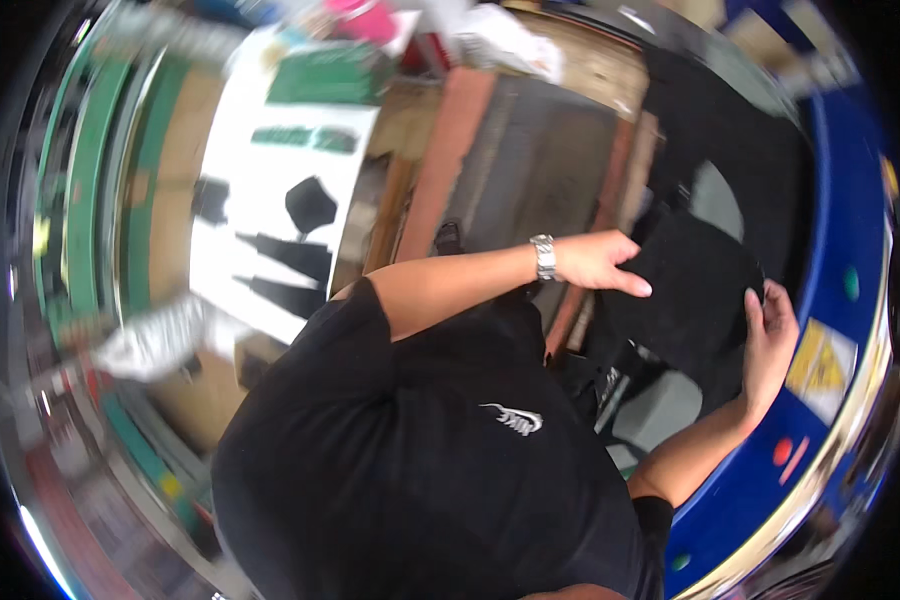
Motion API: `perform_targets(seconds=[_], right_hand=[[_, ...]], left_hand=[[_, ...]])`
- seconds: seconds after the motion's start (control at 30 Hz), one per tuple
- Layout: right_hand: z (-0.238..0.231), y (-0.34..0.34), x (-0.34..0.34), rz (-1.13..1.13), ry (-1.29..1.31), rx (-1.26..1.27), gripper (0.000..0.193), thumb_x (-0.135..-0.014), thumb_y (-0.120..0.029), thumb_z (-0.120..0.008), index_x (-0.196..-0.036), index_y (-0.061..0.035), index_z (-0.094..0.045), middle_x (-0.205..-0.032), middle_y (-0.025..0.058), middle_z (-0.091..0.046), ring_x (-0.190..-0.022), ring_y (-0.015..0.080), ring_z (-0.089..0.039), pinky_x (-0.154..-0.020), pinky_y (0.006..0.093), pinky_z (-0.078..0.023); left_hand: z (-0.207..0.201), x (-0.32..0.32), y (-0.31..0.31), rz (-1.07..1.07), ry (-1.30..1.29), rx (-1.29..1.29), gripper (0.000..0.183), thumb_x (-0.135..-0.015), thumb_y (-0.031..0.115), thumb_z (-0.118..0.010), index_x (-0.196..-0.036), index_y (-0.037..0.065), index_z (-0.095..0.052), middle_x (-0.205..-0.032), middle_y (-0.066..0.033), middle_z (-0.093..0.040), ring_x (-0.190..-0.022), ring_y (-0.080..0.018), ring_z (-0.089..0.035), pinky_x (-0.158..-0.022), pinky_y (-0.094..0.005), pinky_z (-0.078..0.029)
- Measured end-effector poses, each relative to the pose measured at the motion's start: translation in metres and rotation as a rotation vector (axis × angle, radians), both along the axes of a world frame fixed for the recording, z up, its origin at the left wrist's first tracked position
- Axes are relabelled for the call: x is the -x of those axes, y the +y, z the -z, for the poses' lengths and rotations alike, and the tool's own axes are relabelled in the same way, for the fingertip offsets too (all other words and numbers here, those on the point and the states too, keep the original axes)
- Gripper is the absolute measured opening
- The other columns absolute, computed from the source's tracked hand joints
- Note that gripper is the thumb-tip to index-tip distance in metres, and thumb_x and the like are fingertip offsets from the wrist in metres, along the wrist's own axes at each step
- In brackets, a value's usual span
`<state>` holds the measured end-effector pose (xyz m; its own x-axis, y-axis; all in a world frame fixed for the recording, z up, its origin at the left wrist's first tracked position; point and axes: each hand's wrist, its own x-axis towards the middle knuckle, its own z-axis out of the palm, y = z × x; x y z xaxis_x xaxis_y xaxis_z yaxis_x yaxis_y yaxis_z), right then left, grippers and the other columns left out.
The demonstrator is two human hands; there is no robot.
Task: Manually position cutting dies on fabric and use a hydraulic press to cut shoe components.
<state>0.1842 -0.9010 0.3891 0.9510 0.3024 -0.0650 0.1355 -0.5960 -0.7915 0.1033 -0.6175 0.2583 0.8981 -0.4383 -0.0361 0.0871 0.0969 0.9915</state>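
A black sheet of fabric-like material [685, 275] spans the space between my two hands, on the right side of the view. My left hand [598, 262], with a metal watch [543, 257] on its wrist, grips the left edge; the thumb lies over the sheet and some fingers are hidden. At the opposite edge, my right hand [773, 335] pinches the material between thumb and fingers. Grey-green cut pieces [660, 408] lie just below the sheet, and another grey piece [717, 200] shows above it.
A blue machine edge [815, 250] with coloured buttons and a yellow label curves along the right. To the left stands a white board [235, 225] bearing black cut shapes and a green block [328, 73]. Between them lies a dark slab [540, 160] beside reddish strips.
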Motion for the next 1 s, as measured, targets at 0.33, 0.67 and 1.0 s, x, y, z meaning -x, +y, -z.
perform_targets(seconds=[0.33, 0.67, 1.0], right_hand=[[0.11, 0.363, 0.03, -0.934, 0.123, 0.103, 0.014, -0.095, 0.0, -0.064, -0.108, 0.0044, -0.064, -0.096, 0.0032, -0.07, -0.09, 0.0082, -0.062, -0.082, 0.0243, -0.05], [0.171, 0.69, 0.241, -1.515, -0.225, 0.274, 0.016, -0.089, -0.008, -0.066, -0.104, -0.002, -0.066, -0.089, 0.0229, -0.067, -0.086, 0.0404, -0.067, -0.076, 0.0438, -0.051], [0.213, 0.747, 0.307, -1.465, -0.502, 0.062, 0.034, -0.083, -0.016, -0.074, -0.112, 0.0002, -0.068, -0.117, 0.0247, -0.062, -0.109, 0.0412, -0.061, -0.095, 0.0453, -0.049]], left_hand=[[0.057, 0.229, 0.166, -0.906, 0.424, 0.087, 0.046, -0.093, 0.032, -0.073, -0.074, 0.002, -0.044, -0.072, 0.0028, -0.039, -0.065, -0.0054, -0.042, -0.054, -0.0306, -0.057], [0.137, 0.377, 0.271, -1.599, 0.51, 0.619, 0.026, -0.102, 0.014, -0.059, -0.125, 0.004, -0.059, -0.116, -0.0039, -0.067, -0.102, -0.015, -0.067, -0.079, -0.0331, -0.061], [0.205, 0.394, 0.371, -1.595, 0.534, 1.073, 0.057, -0.098, 0.027, -0.066, -0.141, -0.001, -0.042, -0.127, -0.0219, -0.06, -0.111, -0.0328, -0.066, -0.092, -0.0442, -0.059]])
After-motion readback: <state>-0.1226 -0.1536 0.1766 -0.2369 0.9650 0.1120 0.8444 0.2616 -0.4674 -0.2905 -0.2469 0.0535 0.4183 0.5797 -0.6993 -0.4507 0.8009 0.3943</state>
